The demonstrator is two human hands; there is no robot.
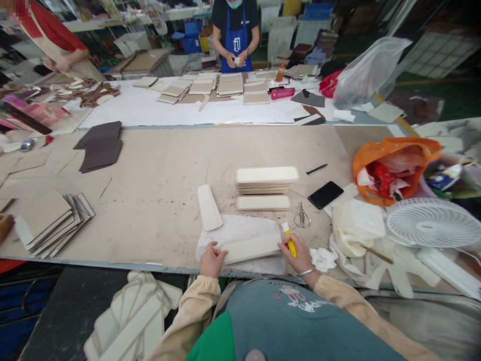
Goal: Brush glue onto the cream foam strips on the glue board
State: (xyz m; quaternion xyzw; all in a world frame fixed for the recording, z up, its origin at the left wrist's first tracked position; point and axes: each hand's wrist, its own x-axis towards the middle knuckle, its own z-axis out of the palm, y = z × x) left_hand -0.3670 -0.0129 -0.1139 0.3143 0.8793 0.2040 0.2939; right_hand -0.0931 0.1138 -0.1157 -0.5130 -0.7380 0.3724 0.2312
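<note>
A long cream strip (251,247) lies on a pale sheet (240,225) at the table's near edge. My left hand (213,259) is closed on the strip's left end, thumb and fingers together. At the other end, my right hand (299,255) has its fingertips at the strip's corner while holding a small yellow-handled brush (290,245) with a white tip pointing away from me. Shorter cream strips (209,208) overlap just beyond the sheet's left part. Two neat stacks of strips, a taller one (266,175) and a lower one (263,203), sit farther back.
Small scissors (302,216), a black phone (325,195) and a dark pen (316,169) lie to the right. Beyond them are an orange bag (361,165) and a white fan (432,223). Stacked panels (48,215) stand left, near another person's hand (5,228). Two people stand across the table.
</note>
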